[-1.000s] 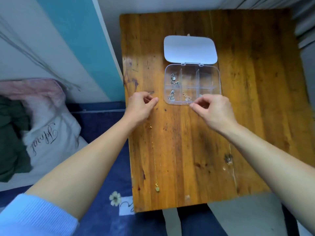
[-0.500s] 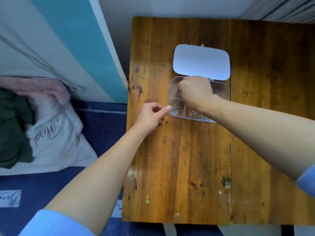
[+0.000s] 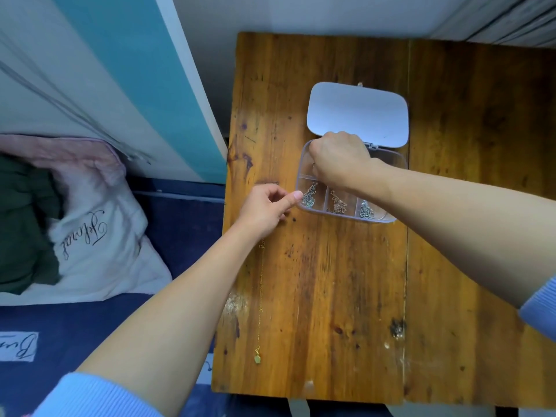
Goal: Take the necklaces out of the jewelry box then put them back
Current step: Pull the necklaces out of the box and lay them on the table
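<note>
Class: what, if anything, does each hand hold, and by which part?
Cannot be told: the right hand curls into the jewelry box, fingertips hidden; the gold necklace ends under the left hand.

left hand (image 3: 264, 212): fingers (image 3: 274, 192) curled, thumb forward | right hand (image 3: 340, 159): knuckles up, fingers curled down, tips hidden

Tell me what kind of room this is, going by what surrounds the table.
Probably a bedroom. A white pillow with script lettering lies on dark blue bedding right beside the worn wooden table, and an open clear jewelry box sits on that table.
</note>
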Motion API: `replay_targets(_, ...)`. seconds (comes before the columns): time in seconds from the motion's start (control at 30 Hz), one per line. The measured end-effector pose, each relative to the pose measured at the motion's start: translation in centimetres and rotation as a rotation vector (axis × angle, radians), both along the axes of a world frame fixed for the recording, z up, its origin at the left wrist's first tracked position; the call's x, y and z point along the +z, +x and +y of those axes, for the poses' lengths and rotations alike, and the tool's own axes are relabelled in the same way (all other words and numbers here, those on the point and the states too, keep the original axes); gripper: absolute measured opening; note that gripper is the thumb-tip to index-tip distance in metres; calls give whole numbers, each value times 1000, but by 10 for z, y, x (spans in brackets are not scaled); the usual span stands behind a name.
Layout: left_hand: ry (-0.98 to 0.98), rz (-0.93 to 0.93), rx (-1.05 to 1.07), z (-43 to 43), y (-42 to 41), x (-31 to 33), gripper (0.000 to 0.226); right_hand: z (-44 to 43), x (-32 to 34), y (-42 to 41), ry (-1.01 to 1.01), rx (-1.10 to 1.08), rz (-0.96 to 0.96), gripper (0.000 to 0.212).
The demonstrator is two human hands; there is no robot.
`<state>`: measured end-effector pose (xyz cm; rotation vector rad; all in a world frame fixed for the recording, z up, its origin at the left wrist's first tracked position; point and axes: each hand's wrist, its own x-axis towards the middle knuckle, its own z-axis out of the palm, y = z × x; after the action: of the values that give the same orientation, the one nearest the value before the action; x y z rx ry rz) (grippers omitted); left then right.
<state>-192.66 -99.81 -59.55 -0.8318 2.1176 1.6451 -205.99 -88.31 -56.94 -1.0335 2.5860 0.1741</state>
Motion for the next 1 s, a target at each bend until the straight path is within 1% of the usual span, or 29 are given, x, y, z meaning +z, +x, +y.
replay_targets(0.03,0,0,-1,0,0,0,37,0,-1,0,-8,-3,1,16)
replay_targets(0.1,1,-1,-2,0,0,0,36,1,-3,0,-27,-28,4,5)
replay_targets(0.17,0,0,-6,0,0,0,36,1,-4,-1,-40,-57,-2,9)
replay_targets(0.27,6,1,-3,-1,0,-1,37,-1,-2,-2,-55,-110,-26,5)
replay_targets(0.4,10,-4,-4,0,0,-1,35,-4,1,-2,-36,-146,-73,12)
replay_targets(0.5,3,-2,-4,0,1,0,34,-3,1,-1,-49,-156,-80,6)
replay_targets(0.57,3,-1,-3,0,1,0,34,-3,2,0,-60,-172,-81,8)
replay_targets(0.63,6,0,2,0,1,0,35,-3,3,-1,-81,-197,-82,6)
replay_targets(0.73,0,0,1,0,1,0,35,-2,2,2,-109,-211,-95,18)
replay_targets(0.87,8,-2,6,1,1,1,35,10,0,6,-213,-257,-118,22)
replay_targets(0.93,20,-3,14,1,1,1,34,17,1,5,-275,-304,-168,25)
replay_targets(1.0,21,-3,10,1,1,2,34,23,3,2,-323,-354,-241,22)
